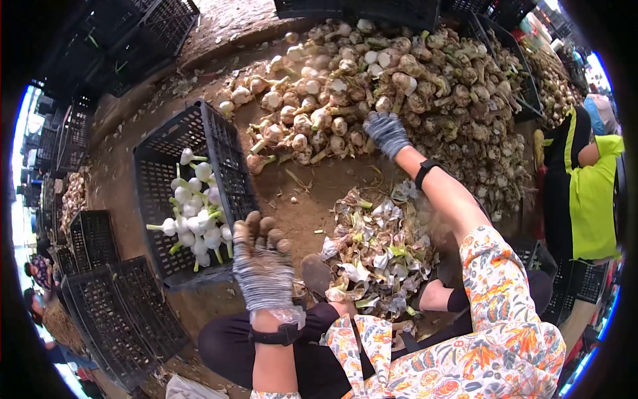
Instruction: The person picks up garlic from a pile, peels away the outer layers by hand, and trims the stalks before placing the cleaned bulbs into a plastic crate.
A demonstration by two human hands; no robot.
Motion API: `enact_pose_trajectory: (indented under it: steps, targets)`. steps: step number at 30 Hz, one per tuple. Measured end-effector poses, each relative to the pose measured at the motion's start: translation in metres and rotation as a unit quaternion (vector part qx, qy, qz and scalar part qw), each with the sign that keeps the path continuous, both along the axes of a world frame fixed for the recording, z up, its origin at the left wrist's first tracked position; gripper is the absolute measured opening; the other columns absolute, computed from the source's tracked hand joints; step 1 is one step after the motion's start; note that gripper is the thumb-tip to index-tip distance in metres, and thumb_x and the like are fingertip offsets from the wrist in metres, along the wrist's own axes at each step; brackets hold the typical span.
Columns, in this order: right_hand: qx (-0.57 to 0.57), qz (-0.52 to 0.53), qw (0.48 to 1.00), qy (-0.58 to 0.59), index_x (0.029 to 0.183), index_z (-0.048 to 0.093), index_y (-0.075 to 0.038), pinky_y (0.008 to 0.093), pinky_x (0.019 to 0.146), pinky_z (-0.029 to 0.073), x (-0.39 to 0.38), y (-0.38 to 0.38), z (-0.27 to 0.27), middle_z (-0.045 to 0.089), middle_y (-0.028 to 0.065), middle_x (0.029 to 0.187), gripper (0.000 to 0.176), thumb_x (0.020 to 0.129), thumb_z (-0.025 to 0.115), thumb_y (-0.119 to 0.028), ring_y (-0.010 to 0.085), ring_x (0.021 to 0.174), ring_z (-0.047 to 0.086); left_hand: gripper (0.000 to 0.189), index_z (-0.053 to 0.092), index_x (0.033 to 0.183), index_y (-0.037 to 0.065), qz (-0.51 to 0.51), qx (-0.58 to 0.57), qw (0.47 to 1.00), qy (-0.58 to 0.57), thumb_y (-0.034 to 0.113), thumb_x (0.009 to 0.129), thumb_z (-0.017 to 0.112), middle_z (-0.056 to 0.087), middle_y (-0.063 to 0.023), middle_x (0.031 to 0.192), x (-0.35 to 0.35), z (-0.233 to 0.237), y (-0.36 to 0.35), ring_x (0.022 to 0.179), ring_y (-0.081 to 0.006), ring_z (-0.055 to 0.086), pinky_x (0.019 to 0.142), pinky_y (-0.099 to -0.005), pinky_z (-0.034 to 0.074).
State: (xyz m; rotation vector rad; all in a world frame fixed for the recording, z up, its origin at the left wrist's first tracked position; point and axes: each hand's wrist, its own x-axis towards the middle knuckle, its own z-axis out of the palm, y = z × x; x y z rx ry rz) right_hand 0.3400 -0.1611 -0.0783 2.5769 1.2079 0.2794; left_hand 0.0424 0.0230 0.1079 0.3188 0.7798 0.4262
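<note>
The right hand [387,134] is at the near edge of the garlic heap [425,86]. The left hand [264,266] (gloved in grey, like the right) is half-curled beside a crate [229,163] of white bulbs [197,213]. Husks [382,256] lie piled on the ground [282,213] between the feet [435,296].

Dirty, brownish garlic bulbs [402,83] lie heaped on the ground [306,233]; clean white garlic [193,207], green-stemmed, lies loosely clustered inside a black crate [226,159].
</note>
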Motion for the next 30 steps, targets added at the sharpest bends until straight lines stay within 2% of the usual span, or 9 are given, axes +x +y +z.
enact_pose_trajectory:
  steps: [6,8,10,13,16,22,24,28,30]
  targets:
    - [0.308,-0.167,0.908,0.229,0.102,0.057,-0.005,0.0368,0.08,0.045,-0.037,-0.026,0.02,0.058,0.0145,0.102,0.026,0.077,0.059,-0.014,0.0296,0.093,0.055,0.028,0.056,0.105,0.006,-0.099,0.104,0.987,0.076,0.025,0.085,0.058,0.059,-0.0078,0.089,0.009,-0.002,-0.033,0.07,-0.0117,0.055,0.055,-0.0209,0.046]
    - [0.511,-0.194,0.666,0.507,0.099,0.057,-0.001,0.0313,0.073,0.047,-0.078,-0.031,0.055,0.062,0.0103,0.089,0.037,0.078,0.064,-0.03,0.0198,0.082,0.057,0.042,0.051,0.113,0.005,-0.194,0.211,0.956,0.06,0.021,0.078,0.067,0.057,-0.0098,0.103,0.014,-0.01,-0.043,0.085,-0.0148,0.057,0.068,-0.0221,0.049]
    - [0.524,-0.201,0.583,0.588,0.099,0.056,0.0,0.0269,0.067,0.046,-0.124,-0.036,0.106,0.061,0.0057,0.08,0.044,0.08,0.063,-0.039,0.0131,0.073,0.055,0.058,0.042,0.124,0.004,-0.243,0.424,0.87,0.064,0.016,0.074,0.07,0.05,-0.0126,0.116,0.021,-0.013,-0.066,0.1,-0.0184,0.053,0.083,-0.0266,0.046]
    - [0.531,-0.205,0.501,0.652,0.1,0.056,0.003,0.0248,0.065,0.046,-0.172,-0.039,0.153,0.061,0.0053,0.083,0.044,0.082,0.06,-0.037,0.0119,0.073,0.055,0.076,0.031,0.132,0.006,-0.321,0.336,0.88,-0.097,0.005,0.068,0.073,0.043,-0.0128,0.124,0.023,-0.033,-0.086,0.11,-0.0197,0.046,0.092,-0.0303,0.041]
    - [0.552,-0.161,0.59,0.567,0.1,0.058,0.002,0.0266,0.068,0.047,-0.197,-0.046,0.165,0.062,0.0083,0.085,0.035,0.082,0.061,-0.027,0.0127,0.075,0.057,0.074,0.032,0.131,0.005,-0.303,0.402,0.857,-0.112,0.001,0.069,0.072,0.042,-0.0099,0.126,0.013,-0.016,-0.101,0.111,-0.0184,0.045,0.093,-0.0301,0.041]
    - [0.586,-0.114,0.558,0.576,0.094,0.06,0.003,0.0276,0.069,0.047,-0.206,-0.065,0.177,0.063,0.0104,0.089,0.029,0.082,0.061,-0.022,0.0128,0.076,0.057,0.074,0.032,0.132,0.006,-0.305,0.507,0.794,-0.136,0.003,0.07,0.072,0.042,-0.0095,0.125,0.006,-0.024,-0.106,0.111,-0.0188,0.045,0.094,-0.0304,0.04]
    - [0.562,-0.111,0.597,0.562,0.099,0.058,0.005,0.0273,0.07,0.048,-0.206,-0.074,0.18,0.063,0.0102,0.09,0.032,0.081,0.061,-0.022,0.0121,0.077,0.057,0.074,0.031,0.132,0.006,-0.317,0.453,0.821,-0.14,0.007,0.07,0.072,0.044,-0.0101,0.123,0.003,-0.018,-0.11,0.109,-0.0188,0.047,0.093,-0.0304,0.041]
    - [0.598,-0.119,0.52,0.598,0.115,0.046,0.006,0.0261,0.071,0.048,-0.209,-0.082,0.182,0.061,0.0089,0.093,0.043,0.08,0.06,-0.014,0.0105,0.08,0.055,0.074,0.027,0.134,0.006,-0.363,0.308,0.867,-0.148,0.001,0.072,0.069,0.041,-0.0112,0.125,0.003,-0.003,-0.111,0.113,-0.0186,0.043,0.094,-0.03,0.039]
    - [0.563,-0.067,0.616,0.547,0.116,0.047,0.005,0.0258,0.07,0.048,-0.208,-0.086,0.172,0.061,0.0086,0.094,0.043,0.078,0.06,-0.012,0.0105,0.08,0.055,0.075,0.025,0.135,0.006,-0.343,0.339,0.865,-0.14,0.008,0.074,0.069,0.042,-0.011,0.124,0.002,-0.009,-0.112,0.111,-0.0179,0.045,0.091,-0.0286,0.041]
